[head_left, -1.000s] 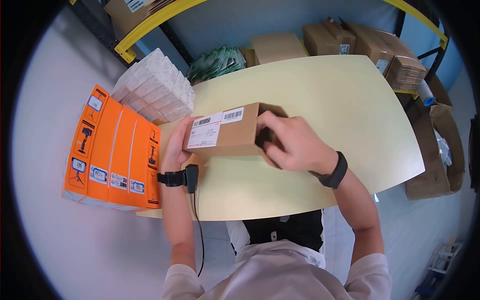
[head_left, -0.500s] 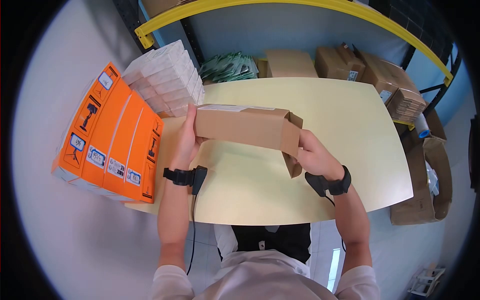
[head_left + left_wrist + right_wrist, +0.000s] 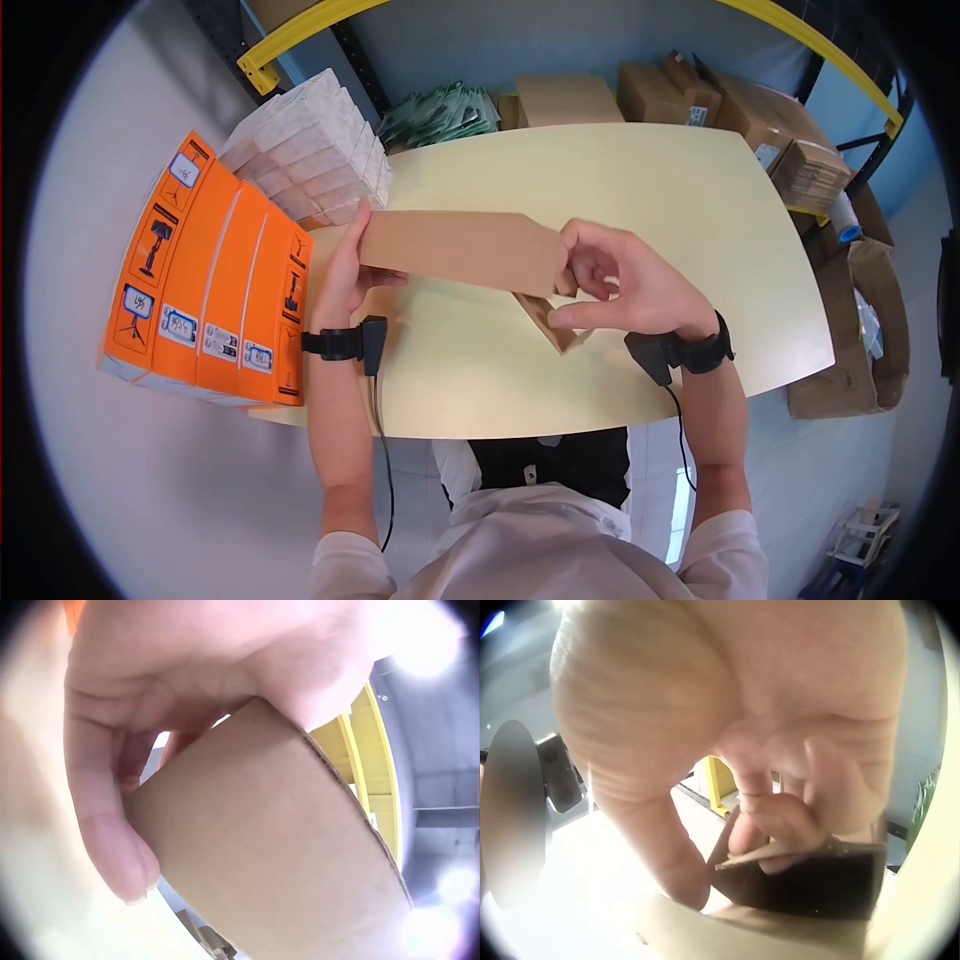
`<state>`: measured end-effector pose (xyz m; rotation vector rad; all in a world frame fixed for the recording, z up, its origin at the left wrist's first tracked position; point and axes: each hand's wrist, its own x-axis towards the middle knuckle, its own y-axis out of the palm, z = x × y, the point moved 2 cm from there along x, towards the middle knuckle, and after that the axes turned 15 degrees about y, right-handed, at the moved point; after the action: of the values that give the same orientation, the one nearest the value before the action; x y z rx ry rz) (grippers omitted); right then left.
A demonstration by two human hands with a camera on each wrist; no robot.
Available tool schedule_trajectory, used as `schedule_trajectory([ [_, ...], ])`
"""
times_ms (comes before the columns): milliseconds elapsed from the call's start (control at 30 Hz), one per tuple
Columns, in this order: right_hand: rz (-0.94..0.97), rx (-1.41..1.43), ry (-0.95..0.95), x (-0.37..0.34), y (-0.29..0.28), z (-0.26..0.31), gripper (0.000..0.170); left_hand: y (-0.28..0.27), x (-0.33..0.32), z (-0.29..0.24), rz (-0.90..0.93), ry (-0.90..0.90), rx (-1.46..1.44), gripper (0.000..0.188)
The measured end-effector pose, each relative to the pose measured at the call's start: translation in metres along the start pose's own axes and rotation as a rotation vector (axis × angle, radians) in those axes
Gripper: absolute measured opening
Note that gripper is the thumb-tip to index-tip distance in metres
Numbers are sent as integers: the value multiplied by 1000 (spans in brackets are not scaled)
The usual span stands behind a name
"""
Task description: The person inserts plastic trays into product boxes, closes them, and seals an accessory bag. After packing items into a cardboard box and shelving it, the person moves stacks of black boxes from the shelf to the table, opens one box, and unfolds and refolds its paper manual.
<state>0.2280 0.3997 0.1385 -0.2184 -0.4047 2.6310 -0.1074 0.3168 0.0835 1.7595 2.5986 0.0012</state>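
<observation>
Turned until its label no longer shows, the box (image 3: 455, 245) sits mid-frame, its end gripped by the left hand (image 3: 348, 282), the right hand's (image 3: 640, 283) fingers part-curled round a flap (image 3: 732, 862) (forcing it crooked could crease it).

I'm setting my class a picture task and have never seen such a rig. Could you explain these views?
No robot here: a person works with bare hands. The head picture looks down from a camera worn on the head; the other two come from small cameras strapped to the wrists. The left hand grips one end of a long cardboard box, while the right hand has its fingers curled at the flaps of its open end. On the pale table, to the person's left, are orange boxes and a stack of white boxes.
</observation>
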Motion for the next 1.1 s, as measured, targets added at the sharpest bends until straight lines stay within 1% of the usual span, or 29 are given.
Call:
schedule_trajectory([
  [33, -6, 16, 0, 0, 1, 0, 30, 1, 0, -3, 21, -1, -40, 64],
  [67, -165, -36, -134, -1, 2, 3, 30, 4, -1, -4, 29, -11, -26, 64],
  [100, -325, -89, -264, -3, 2, 6, 29, 8, -3, -5, -26, -27, -52, 63],
  [133, -439, -141, -317, -2, 3, 9, 22, 12, -4, -7, -81, -42, -79, 63],
  [167, -452, -124, -310, 3, 5, 7, 22, 5, 1, 1, -70, -52, -63, 63],
  [200, -521, -107, -451, 5, 7, 5, 17, -7, 10, 14, -4, -44, -159, 62],
  [233, -589, -91, -594, 6, 10, 5, 11, -2, 10, 10, 59, -37, -255, 60],
  [267, -581, -20, -558, 5, 12, 7, 7, 3, 8, 8, 66, -49, -238, 60],
  [333, -572, 27, -546, 3, 17, 5, 7, 17, 2, 2, -68, -45, -347, 55],
  [367, -550, 59, -537, 3, 19, 4, 8, 14, 3, 4, -64, -54, -330, 55],
  [400, -561, 75, -533, 3, 21, 3, 8, 8, 5, 9, -19, -98, -342, 53],
  [433, -531, 105, -517, 5, 23, 3, 10, 4, 6, 15, 25, -144, -355, 52],
  [467, -500, 130, -504, 6, 24, 2, 12, 2, 8, 19, 45, -146, -388, 52],
  [567, -529, 215, -529, 13, 28, -4, 15, -2, 14, 26, 62, -148, -383, 51],
  [700, -522, 221, -529, 13, 27, -6, 15, 5, 11, 23, 44, -123, -406, 51],
  [767, -536, 55, -532, 12, 26, -4, 16, 17, 2, 7, -55, -100, -299, 51],
  [800, -531, 42, -541, 13, 24, -3, 16, 12, 5, 10, -56, -87, -308, 51],
  [867, -609, -233, -683, 13, 24, -2, 18, 2, 12, 14, -37, 68, -335, 51],
  [900, -597, -253, -698, 14, 23, -3, 18, -4, 14, 17, -44, 88, -350, 51],
  [967, -572, -348, -638, 16, 22, -7, 19, -7, 13, 15, -96, 176, -324, 49],
  [1000, -499, -309, -533, 16, 20, -8, 22, -14, 17, 19, -105, 192, -342, 49],
  [1033, -486, -330, -541, 15, 20, -6, 22, -19, 19, 20, -53, 260, -374, 51],
  [1067, -503, -337, -486, 15, 20, -5, 24, -23, 20, 21, -4, 327, -403, 53],
  [1100, -521, -344, -431, 16, 19, -5, 27, -26, 21, 27, -15, 342, -420, 53],
])
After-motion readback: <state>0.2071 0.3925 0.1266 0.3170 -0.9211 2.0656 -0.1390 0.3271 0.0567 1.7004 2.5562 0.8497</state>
